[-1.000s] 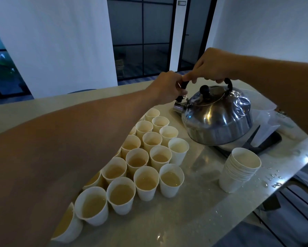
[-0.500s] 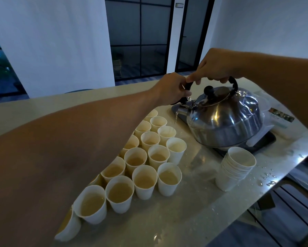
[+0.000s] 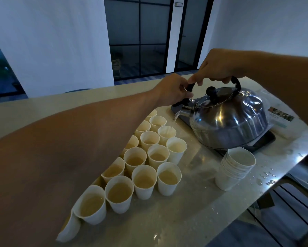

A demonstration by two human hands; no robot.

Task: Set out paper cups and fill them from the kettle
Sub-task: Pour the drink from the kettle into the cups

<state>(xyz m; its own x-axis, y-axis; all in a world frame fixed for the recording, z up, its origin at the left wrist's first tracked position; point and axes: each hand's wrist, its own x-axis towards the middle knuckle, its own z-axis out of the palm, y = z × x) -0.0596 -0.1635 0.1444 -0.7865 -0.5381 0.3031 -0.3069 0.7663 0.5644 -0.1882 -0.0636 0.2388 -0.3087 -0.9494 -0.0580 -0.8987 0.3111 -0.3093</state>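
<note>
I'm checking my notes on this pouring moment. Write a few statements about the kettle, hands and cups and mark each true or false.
1. Both hands hold the kettle by its black handle. True: the right hand grips the top and the left hand the spout-side end.
2. Water is running from the spout. True.
3. The stack of cups lies tipped over. False: it stands upright.
4. The kettle's lid is off. False: it sits on the kettle.
5. The nearest cups are empty. False: they hold liquid.

Both hands on tilted kettle (image 3: 228,120); water into paper cup (image 3: 166,133)
</note>
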